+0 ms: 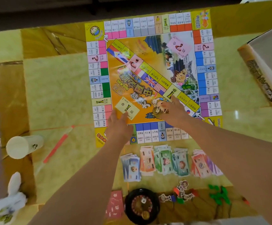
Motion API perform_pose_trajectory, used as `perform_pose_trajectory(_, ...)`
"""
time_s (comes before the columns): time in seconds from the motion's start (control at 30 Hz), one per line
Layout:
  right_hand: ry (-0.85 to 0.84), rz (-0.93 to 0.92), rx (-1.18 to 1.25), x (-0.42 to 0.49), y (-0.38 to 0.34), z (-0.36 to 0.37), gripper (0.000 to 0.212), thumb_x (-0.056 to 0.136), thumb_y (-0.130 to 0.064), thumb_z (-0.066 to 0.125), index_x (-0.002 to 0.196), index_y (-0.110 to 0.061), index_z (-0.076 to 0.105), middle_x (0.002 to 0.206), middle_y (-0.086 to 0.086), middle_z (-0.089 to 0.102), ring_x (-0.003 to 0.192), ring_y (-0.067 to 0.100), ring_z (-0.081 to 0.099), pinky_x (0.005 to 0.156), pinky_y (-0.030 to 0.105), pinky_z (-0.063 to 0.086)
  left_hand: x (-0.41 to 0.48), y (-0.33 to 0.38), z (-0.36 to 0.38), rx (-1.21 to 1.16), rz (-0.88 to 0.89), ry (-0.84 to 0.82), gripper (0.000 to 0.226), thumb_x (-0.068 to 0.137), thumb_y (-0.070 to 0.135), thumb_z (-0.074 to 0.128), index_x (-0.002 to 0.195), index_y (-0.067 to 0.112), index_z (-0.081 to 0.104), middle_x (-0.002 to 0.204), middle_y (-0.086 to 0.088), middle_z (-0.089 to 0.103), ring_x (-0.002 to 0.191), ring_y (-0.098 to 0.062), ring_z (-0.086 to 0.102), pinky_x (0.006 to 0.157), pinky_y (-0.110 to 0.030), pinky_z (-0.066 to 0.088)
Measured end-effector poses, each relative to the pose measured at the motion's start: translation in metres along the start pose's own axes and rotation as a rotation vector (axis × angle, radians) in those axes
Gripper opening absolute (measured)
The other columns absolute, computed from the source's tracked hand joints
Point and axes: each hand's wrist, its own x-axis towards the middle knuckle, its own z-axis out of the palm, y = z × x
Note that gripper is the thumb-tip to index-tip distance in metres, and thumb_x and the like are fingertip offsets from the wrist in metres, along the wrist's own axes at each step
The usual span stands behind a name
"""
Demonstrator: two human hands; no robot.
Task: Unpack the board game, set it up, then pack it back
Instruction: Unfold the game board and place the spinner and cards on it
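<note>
Yellow-green stone-patterned surface, head view: the unfolded game board lies flat at centre, a pink card deck on its far right area and a yellow card deck on its near left area. The left hand reaches forward with fingers extended, their tips touching the yellow deck's near edge; no curl around the cards is visible. The right hand rests palm-down and spread on the board's artwork, holding nothing. Fanned paper money lies just beside the board's near edge, directly under both forearms; a black spinner wheel, cardboard pawns and green pieces lie nearer the person. A paper cup stands well apart at left. Likely hazards: a push on the deck may skew or spill it across the glossy board; pressure from the right hand may drag the thin board; lowered forearms may sweep the money stacks together.
</note>
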Motion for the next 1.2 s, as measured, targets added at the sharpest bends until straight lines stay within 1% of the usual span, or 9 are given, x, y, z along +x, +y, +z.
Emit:
perform_pose_trajectory(0.2,0.128,0.036,0.050,-0.010,0.017,0.000,0.053,0.092,-0.020,0.058,0.143,-0.015,0.041,0.158,0.010,0.013,0.146,0.028,0.015,0.112,0.039,0.029,-0.011,0.007,0.008,0.094,0.103,0.106,0.056,0.092,0.024,0.052,0.146,0.027,0.036,0.159,-0.009,0.009,0.143,-0.032,0.017,0.110,-0.046,0.031)
perform_pose_trajectory(0.3,0.073,0.098,0.009,-0.012,0.034,0.002,0.059,0.090,-0.025,0.059,0.144,-0.013,0.038,0.155,0.015,0.020,0.140,0.034,0.026,0.109,0.043,0.035,-0.015,0.018,0.015,0.133,0.213,0.116,0.057,0.092,0.025,0.052,0.147,0.031,0.035,0.158,-0.008,0.014,0.142,-0.031,0.018,0.110,-0.044,0.030)
perform_pose_trajectory(0.47,-0.001,0.051,0.060,-0.020,0.052,0.004,0.059,0.090,-0.022,0.060,0.145,-0.016,0.039,0.162,0.006,0.004,0.144,0.030,0.020,0.111,0.044,0.033,-0.018,0.036,0.032,0.148,0.217,0.011,0.049,0.094,0.027,0.053,0.142,0.028,0.043,0.160,-0.006,0.011,0.144,-0.031,0.013,0.112,-0.044,0.029)
perform_pose_trajectory(0.53,0.025,0.015,0.144,-0.027,0.057,0.000,0.056,0.091,-0.016,0.060,0.144,-0.014,0.041,0.161,0.008,0.011,0.141,0.029,0.028,0.108,0.044,0.038,-0.020,0.041,0.037,0.137,0.176,0.036,0.047,0.094,0.026,0.052,0.140,0.026,0.046,0.160,-0.007,0.012,0.145,-0.031,0.014,0.112,-0.044,0.030)
perform_pose_trajectory(0.7,0.170,-0.049,0.297,-0.049,0.080,-0.013,0.038,0.094,-0.010,0.052,0.132,-0.015,0.052,0.138,0.005,0.048,0.119,0.022,0.051,0.091,0.027,0.040,-0.037,0.059,0.048,0.141,0.138,0.131,0.046,0.094,0.022,0.051,0.139,0.015,0.046,0.153,-0.013,0.025,0.140,-0.033,0.023,0.106,-0.043,0.034)
perform_pose_trajectory(0.8,0.181,-0.025,0.348,-0.067,0.104,-0.019,0.026,0.094,-0.010,0.050,0.116,-0.017,0.061,0.106,0.003,0.061,0.102,0.022,0.060,0.085,0.032,0.046,-0.057,0.073,0.062,0.079,0.157,0.149,0.039,0.095,0.021,0.049,0.134,0.014,0.053,0.140,-0.013,0.041,0.130,-0.032,0.035,0.101,-0.041,0.036)
perform_pose_trajectory(0.9,0.146,-0.016,0.303,-0.087,0.127,-0.025,0.022,0.091,-0.008,0.050,0.106,-0.016,0.064,0.092,0.003,0.062,0.095,0.024,0.063,0.080,0.034,0.048,-0.080,0.083,0.079,0.027,0.162,0.157,0.033,0.096,0.021,0.048,0.124,0.015,0.062,0.125,-0.014,0.054,0.117,-0.032,0.048,0.094,-0.041,0.043)
perform_pose_trajectory(1.03,0.143,-0.040,0.267,-0.111,0.152,-0.022,0.022,0.092,-0.007,0.049,0.106,-0.011,0.065,0.101,0.008,0.066,0.097,0.024,0.063,0.083,0.034,0.049,-0.105,0.081,0.106,-0.014,0.135,0.157,0.029,0.094,0.019,0.050,0.118,0.018,0.066,0.120,-0.010,0.061,0.113,-0.030,0.054,0.091,-0.042,0.048)
perform_pose_trajectory(1.2,0.046,-0.002,0.209,-0.134,0.177,0.002,0.024,0.093,-0.007,0.047,0.104,-0.011,0.067,0.104,0.006,0.066,0.079,0.019,0.059,0.062,0.028,0.048,-0.138,0.064,0.140,-0.014,0.135,0.118,0.029,0.095,0.019,0.051,0.120,0.019,0.065,0.125,-0.008,0.060,0.113,-0.028,0.055,0.092,-0.040,0.049)
